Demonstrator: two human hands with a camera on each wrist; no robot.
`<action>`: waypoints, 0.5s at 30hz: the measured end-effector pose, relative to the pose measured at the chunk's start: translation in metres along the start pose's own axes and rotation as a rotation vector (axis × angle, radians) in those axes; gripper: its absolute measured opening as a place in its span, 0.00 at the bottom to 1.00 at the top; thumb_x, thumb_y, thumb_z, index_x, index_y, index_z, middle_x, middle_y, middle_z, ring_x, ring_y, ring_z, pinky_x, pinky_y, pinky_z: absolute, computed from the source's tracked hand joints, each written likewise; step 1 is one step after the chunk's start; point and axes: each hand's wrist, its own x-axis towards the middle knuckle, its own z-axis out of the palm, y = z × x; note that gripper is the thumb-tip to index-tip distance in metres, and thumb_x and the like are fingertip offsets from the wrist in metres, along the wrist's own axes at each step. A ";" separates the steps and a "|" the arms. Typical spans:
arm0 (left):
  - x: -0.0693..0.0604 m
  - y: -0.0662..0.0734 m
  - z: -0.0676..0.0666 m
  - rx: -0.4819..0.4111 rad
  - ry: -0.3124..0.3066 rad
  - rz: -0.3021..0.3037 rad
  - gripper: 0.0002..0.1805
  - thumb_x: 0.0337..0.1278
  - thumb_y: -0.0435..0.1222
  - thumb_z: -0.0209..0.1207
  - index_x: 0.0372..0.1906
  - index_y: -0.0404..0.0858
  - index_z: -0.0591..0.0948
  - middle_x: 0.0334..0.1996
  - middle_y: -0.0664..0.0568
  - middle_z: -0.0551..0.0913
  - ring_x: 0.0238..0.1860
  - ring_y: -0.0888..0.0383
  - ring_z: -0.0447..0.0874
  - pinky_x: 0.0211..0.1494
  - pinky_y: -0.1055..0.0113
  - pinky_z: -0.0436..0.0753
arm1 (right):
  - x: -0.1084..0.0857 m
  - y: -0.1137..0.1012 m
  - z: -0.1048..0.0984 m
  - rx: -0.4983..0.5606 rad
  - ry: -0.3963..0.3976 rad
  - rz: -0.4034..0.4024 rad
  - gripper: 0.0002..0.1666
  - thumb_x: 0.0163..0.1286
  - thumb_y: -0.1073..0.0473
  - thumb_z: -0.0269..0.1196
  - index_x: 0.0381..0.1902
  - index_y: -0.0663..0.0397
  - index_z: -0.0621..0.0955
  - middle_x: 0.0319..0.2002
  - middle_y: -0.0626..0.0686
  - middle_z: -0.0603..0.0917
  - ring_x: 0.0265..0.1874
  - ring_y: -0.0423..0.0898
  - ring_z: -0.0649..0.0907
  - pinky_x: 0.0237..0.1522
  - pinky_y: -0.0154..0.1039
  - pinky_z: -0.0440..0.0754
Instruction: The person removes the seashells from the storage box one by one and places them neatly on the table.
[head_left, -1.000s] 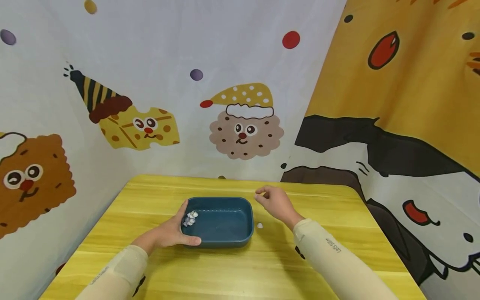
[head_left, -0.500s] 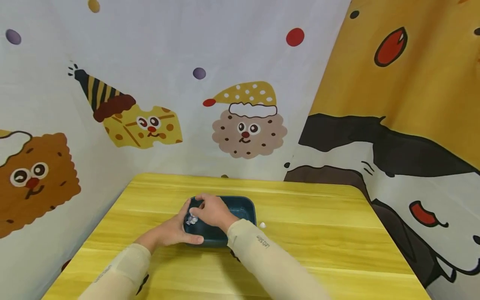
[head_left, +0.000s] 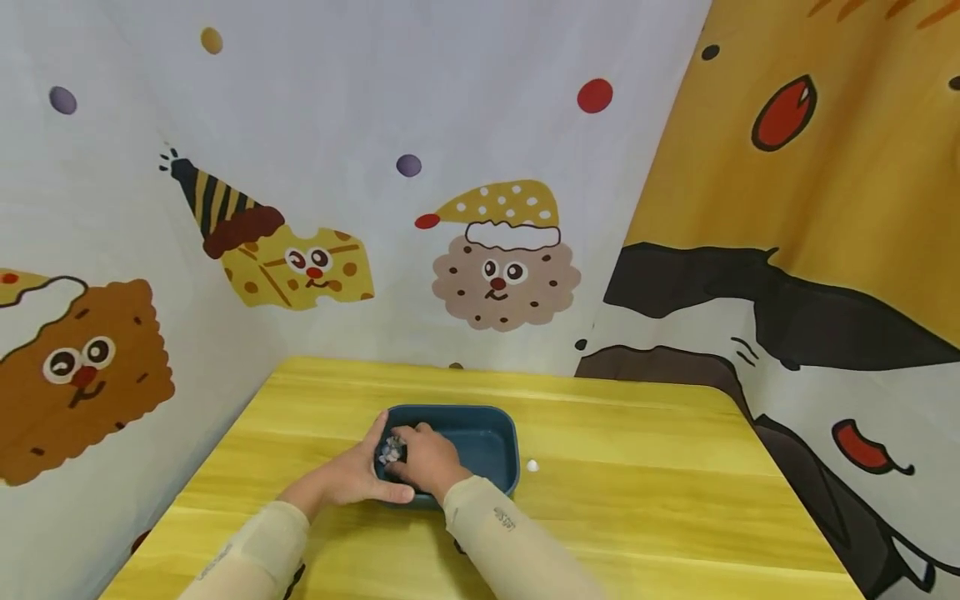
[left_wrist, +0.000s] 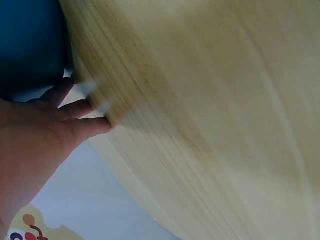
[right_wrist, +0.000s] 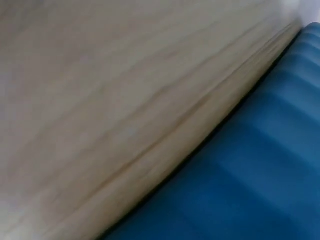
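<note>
A dark blue rectangular tub (head_left: 483,450) stands on the table. My left hand (head_left: 352,475) grips its left end, thumb along the near side and fingers toward the far corner; in the left wrist view those fingers (left_wrist: 87,125) lie beside the tub's wall. Inside, at the left end, is a small heap of white and bluish shell-like pieces (head_left: 390,451). My right hand (head_left: 431,460) reaches into the tub with its fingers and thumb on either side of this heap; whether it pinches a piece is too small to tell. One white piece (head_left: 532,465) lies outside, right of the tub.
The yellow wood-grain table (head_left: 637,483) extends to both sides of the tub and in front of it. Behind it hangs a white cloth (head_left: 315,125) printed with cartoon food. A ribbed blue surface (right_wrist: 260,165) fills the lower right of the right wrist view.
My right hand has moved left from beyond the tub's right side into the tub, down to the heap. The left hand keeps its hold, and the loose white piece has stayed put.
</note>
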 end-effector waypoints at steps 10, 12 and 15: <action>0.006 0.007 0.004 -0.039 0.016 0.002 0.79 0.54 0.59 0.77 0.87 0.51 0.24 0.88 0.33 0.36 0.85 0.26 0.46 0.79 0.27 0.63 | 0.005 0.008 -0.001 -0.064 -0.041 0.031 0.38 0.75 0.36 0.68 0.79 0.28 0.73 0.67 0.52 0.79 0.60 0.51 0.85 0.59 0.52 0.87; 0.006 0.005 0.003 -0.032 0.023 -0.013 0.80 0.54 0.60 0.77 0.87 0.51 0.24 0.88 0.33 0.36 0.85 0.26 0.46 0.78 0.27 0.63 | 0.006 0.006 -0.002 -0.062 -0.057 0.025 0.38 0.75 0.36 0.68 0.79 0.28 0.73 0.67 0.52 0.79 0.60 0.51 0.85 0.59 0.52 0.87; 0.004 0.000 0.003 -0.027 0.027 -0.028 0.80 0.54 0.60 0.77 0.86 0.51 0.23 0.88 0.33 0.35 0.85 0.25 0.45 0.78 0.26 0.63 | 0.006 0.003 0.002 -0.058 -0.073 0.018 0.37 0.75 0.36 0.68 0.79 0.27 0.73 0.67 0.51 0.79 0.60 0.50 0.85 0.59 0.51 0.86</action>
